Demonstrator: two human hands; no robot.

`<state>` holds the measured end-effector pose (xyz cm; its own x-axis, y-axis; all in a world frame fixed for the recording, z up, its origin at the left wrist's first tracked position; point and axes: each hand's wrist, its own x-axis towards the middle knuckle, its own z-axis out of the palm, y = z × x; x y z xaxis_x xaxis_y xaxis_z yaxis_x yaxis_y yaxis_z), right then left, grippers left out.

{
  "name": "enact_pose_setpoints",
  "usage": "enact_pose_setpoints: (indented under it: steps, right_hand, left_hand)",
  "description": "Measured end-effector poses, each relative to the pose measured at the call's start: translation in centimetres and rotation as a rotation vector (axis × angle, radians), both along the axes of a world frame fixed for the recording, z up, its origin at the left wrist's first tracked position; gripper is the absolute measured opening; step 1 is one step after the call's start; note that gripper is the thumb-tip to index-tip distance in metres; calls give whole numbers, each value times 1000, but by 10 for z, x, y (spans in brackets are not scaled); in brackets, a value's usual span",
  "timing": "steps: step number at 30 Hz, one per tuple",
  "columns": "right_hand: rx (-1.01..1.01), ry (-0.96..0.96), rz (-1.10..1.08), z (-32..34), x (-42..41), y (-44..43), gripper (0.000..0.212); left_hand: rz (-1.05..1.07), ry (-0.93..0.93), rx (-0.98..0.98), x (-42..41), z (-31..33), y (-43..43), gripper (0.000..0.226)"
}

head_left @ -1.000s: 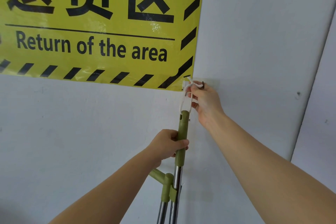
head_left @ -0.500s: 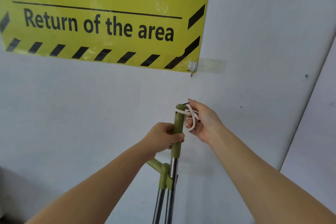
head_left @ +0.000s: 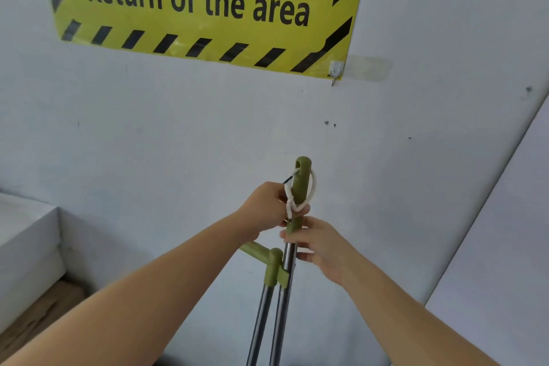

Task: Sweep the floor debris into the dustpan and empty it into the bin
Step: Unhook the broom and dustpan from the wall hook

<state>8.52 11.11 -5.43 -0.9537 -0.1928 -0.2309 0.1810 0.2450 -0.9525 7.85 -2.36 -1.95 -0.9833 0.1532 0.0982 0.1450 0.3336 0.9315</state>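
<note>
Two steel poles with olive-green fittings stand upright in front of a white wall: the broom handle with a white hanging cord looped through its top, and the dustpan pole clipped beside it by a green bracket. My left hand grips the green broom handle near its top. Just below it, my right hand holds the same pole where the green grip meets the steel. The broom head, the dustpan and any bin are out of view.
A small wall hook sits above, at the lower right corner of a yellow sign reading "Return of the area". A white box or ledge stands at the lower left, and a white panel leans at the right.
The cord loop came off the wall hook and the broom dropped lower. My right hand let go of the cord and moved down onto the pole below my left hand.
</note>
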Motion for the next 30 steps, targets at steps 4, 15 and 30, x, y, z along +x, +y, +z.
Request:
enact_pose_setpoints:
  steps: [4, 15, 30]
  right_hand:
    - [86, 108, 28, -17, 22, -6, 19]
    - [-83, 79, 59, -36, 49, -12, 26]
    - [-168, 44, 332, -54, 102, -96, 53]
  left_hand:
    - [18, 27, -97, 17, -5, 7, 23]
    - [-206, -156, -999, 54, -72, -44, 48]
    - [68, -86, -1102, 160, -119, -99, 46]
